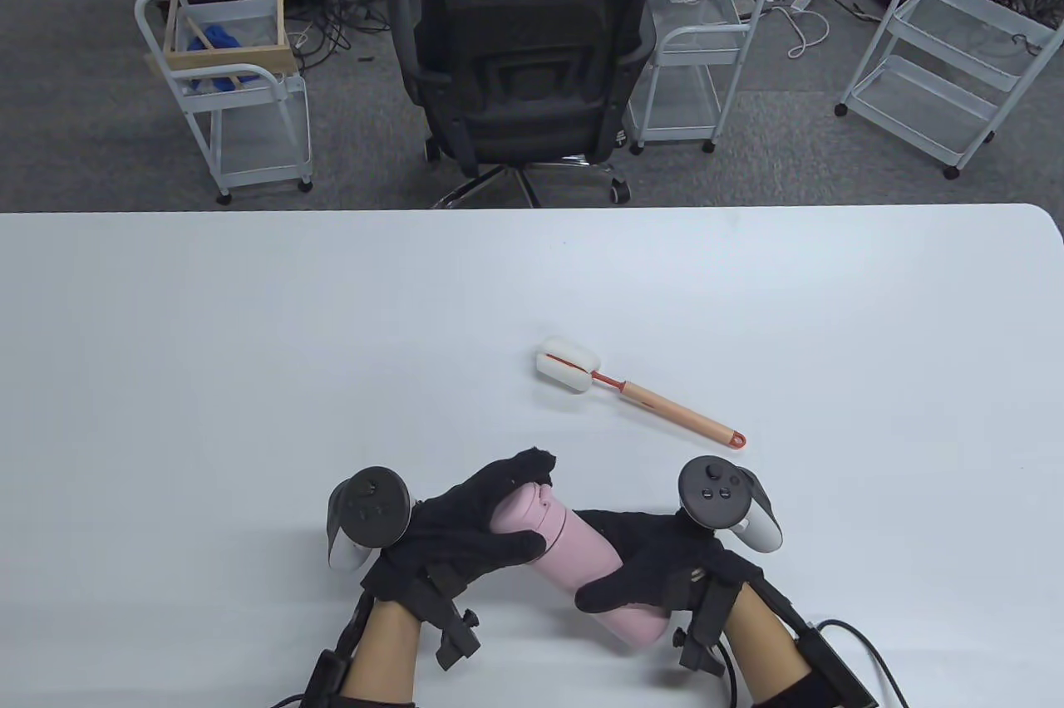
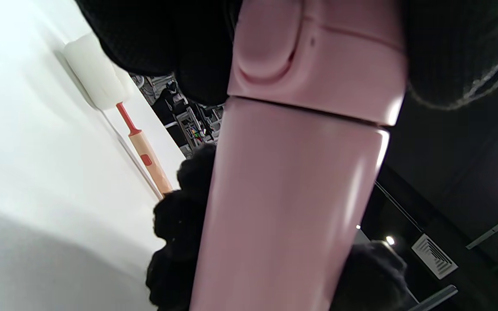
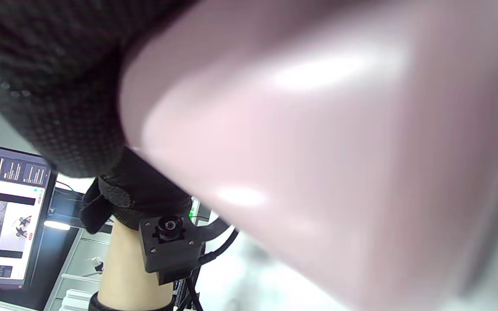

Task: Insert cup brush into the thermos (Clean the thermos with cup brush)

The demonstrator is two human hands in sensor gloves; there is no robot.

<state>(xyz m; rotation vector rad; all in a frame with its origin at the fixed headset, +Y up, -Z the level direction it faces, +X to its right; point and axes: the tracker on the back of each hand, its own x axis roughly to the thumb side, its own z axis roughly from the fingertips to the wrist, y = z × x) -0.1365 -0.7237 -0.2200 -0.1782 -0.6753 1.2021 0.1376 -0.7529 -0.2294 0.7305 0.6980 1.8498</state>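
A pink thermos with its lid on is held tilted near the table's front edge. My left hand grips its lid end. My right hand grips its body near the base. The thermos fills the left wrist view. The cup brush, with a white sponge head and a wooden handle, lies on the table beyond the hands, untouched. It also shows in the left wrist view.
The white table stretches wide around the hands. Beyond its far edge stand a black office chair and white wire carts.
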